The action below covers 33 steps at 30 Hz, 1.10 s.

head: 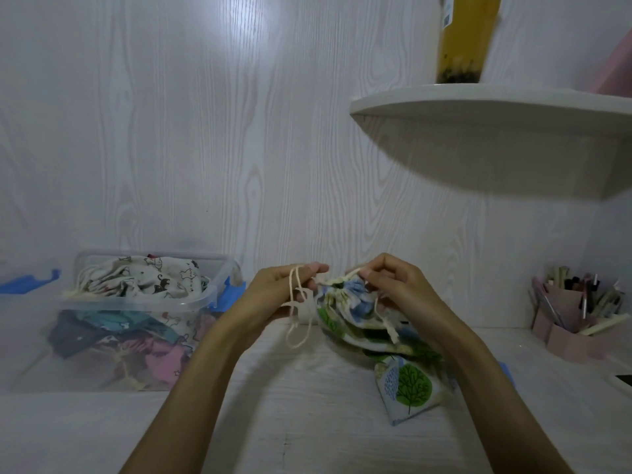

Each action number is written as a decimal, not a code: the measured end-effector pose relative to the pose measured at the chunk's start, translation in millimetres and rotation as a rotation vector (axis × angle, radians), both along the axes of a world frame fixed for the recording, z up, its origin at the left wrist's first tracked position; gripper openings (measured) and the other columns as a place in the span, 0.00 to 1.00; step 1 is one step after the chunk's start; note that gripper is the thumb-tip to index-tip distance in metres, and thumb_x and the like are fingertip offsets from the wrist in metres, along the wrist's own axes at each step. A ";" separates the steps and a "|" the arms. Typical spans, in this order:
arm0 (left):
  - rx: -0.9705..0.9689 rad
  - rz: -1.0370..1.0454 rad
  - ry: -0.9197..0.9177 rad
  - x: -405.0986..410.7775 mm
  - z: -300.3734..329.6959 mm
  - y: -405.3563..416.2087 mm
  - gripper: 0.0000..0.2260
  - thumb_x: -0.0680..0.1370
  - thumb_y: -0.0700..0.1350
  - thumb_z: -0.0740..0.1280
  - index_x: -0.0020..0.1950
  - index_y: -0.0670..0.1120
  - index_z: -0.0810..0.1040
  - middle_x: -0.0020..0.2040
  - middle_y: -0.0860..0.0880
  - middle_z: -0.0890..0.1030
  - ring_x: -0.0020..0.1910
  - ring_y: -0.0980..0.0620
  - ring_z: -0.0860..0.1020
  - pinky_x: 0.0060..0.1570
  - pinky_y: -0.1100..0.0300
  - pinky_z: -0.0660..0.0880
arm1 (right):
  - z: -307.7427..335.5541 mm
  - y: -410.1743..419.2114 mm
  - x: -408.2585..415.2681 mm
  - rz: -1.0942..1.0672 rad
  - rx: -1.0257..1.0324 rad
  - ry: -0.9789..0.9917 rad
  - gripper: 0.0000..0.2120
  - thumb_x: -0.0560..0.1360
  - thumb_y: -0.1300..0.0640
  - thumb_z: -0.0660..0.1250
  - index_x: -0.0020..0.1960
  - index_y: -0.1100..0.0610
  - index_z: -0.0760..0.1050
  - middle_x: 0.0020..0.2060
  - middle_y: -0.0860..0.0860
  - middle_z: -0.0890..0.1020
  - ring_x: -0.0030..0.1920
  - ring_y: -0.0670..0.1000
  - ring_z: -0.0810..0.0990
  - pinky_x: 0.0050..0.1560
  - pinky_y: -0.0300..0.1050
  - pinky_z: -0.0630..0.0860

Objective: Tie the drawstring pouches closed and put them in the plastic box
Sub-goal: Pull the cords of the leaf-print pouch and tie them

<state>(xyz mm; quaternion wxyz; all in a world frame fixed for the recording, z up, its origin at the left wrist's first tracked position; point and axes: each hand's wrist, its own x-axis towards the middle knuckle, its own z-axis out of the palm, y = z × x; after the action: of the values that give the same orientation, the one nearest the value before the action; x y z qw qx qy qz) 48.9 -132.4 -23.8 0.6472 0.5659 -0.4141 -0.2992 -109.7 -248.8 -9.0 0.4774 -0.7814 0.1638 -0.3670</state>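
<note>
A white pouch with blue and green tree prints (345, 316) hangs between my hands above the table, its mouth gathered. My left hand (284, 289) pinches the cream drawstring (297, 323), whose loop dangles below it. My right hand (386, 285) pinches the cord at the pouch's gathered top. Another tree-print pouch (407, 388) lies on the table under my right forearm. The clear plastic box (201, 302) stands at the left, filled with several patterned pouches; a cat-print pouch (150, 277) lies on top.
The box's blue clips (236, 289) stick out at its right side. A pink pen holder (574, 323) full of pens stands at the right. A curved white shelf (478, 107) with a yellow bottle (465, 39) juts from the wall above. A dark device (624, 379) lies at the right edge.
</note>
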 end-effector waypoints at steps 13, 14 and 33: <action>0.437 0.123 -0.790 0.5 40.5 45.7 0.26 0.68 0.37 0.75 0.63 0.55 0.75 0.62 0.54 0.75 0.61 0.54 0.74 0.58 0.58 0.73 | -15.9 -4.9 11.2 -0.198 0.002 0.227 0.08 0.76 0.59 0.66 0.38 0.54 0.77 0.31 0.51 0.81 0.33 0.45 0.79 0.33 0.39 0.75; 0.343 0.084 -0.731 -3.0 45.8 49.6 0.24 0.68 0.35 0.74 0.59 0.56 0.76 0.60 0.56 0.76 0.59 0.56 0.76 0.56 0.59 0.74 | -16.3 -4.5 11.7 -0.209 0.004 0.223 0.08 0.76 0.59 0.66 0.38 0.54 0.76 0.31 0.50 0.80 0.33 0.45 0.79 0.32 0.38 0.75; 0.488 0.224 -0.437 -23.6 -2.9 -10.5 0.13 0.82 0.47 0.53 0.51 0.40 0.73 0.43 0.47 0.79 0.36 0.54 0.77 0.28 0.64 0.70 | -28.5 11.2 28.7 -0.208 -0.162 0.183 0.05 0.76 0.58 0.65 0.41 0.54 0.76 0.39 0.52 0.83 0.42 0.50 0.83 0.47 0.49 0.81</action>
<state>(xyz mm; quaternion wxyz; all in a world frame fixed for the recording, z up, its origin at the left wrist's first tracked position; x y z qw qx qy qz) 25.3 -142.9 -26.7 0.4175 0.7966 -0.3946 -0.1884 -81.0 -237.6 -37.4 0.3550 -0.8264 0.2566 -0.3538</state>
